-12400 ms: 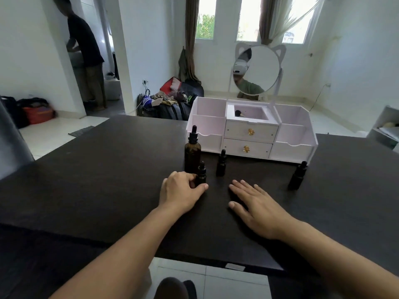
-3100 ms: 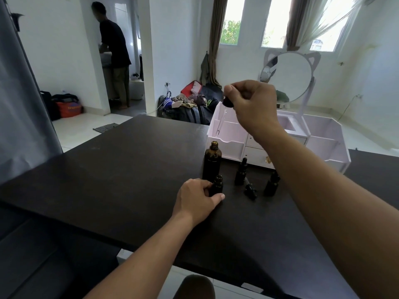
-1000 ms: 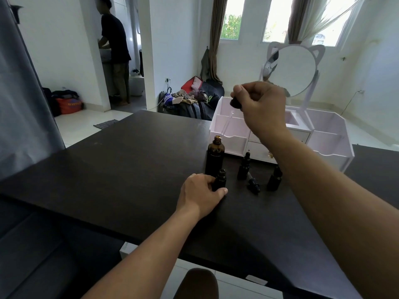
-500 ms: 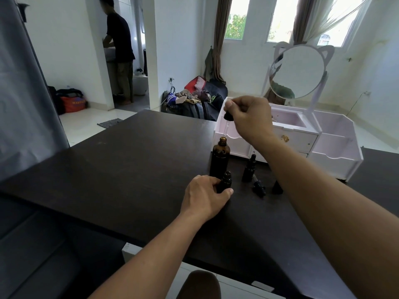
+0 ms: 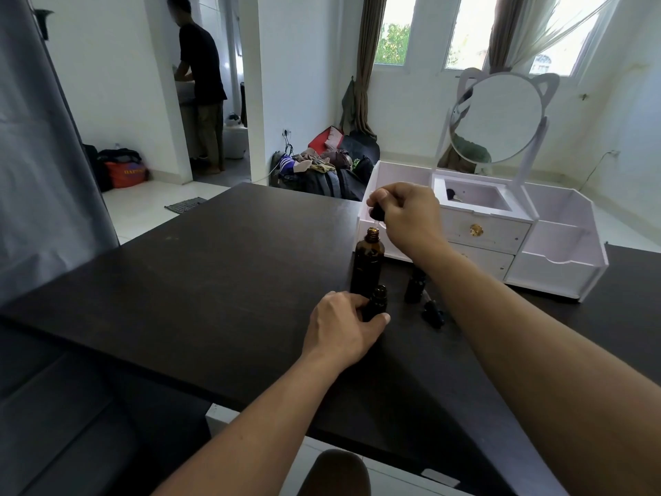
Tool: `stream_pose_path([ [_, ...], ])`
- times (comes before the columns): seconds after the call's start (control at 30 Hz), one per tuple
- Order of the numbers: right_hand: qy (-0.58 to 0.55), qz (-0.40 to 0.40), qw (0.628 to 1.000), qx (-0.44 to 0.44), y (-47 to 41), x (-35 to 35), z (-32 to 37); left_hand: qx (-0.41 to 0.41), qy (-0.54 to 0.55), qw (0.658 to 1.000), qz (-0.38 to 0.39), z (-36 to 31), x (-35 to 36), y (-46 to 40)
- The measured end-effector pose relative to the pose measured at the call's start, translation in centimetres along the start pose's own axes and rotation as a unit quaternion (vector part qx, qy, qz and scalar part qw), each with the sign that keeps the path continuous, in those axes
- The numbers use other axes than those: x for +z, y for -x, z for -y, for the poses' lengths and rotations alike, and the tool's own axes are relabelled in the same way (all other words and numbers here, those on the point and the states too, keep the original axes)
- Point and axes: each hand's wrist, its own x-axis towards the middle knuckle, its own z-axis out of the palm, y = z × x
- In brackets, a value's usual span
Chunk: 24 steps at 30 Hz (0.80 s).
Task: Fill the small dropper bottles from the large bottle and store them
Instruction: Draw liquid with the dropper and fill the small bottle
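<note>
The black table [image 5: 214,281] carried the white organiser [image 5: 551,259] at far right; the large bottle [image 5: 367,261] stood uncapped before it; right hand [image 5: 407,216] pinched the dropper [image 5: 376,211] above its neck; left hand [image 5: 343,325] gripped a small bottle [image 5: 377,302] just nearer.

Uncapped amber large bottle [image 5: 367,261] upright, open small dropper bottle [image 5: 377,301] just before it

Left hand [image 5: 345,325] low, fingers curled in a grip — right hand [image 5: 407,218] raised, fingertips pinching.
</note>
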Motion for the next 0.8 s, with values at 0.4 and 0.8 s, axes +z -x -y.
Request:
stream_pose_path([
  [0.4, -0.008, -0.002, 1.000, -0.015, 0.47, 0.00, 0.01, 0.010, 0.000, 1.000, 0.003, 0.08, 0.01, -0.02],
  [0.8, 0.001, -0.008, 0.999, -0.035, 0.59, -0.47, 0.71, 0.003, -0.021, 1.000, -0.008, 0.14, 0.19, -0.12],
])
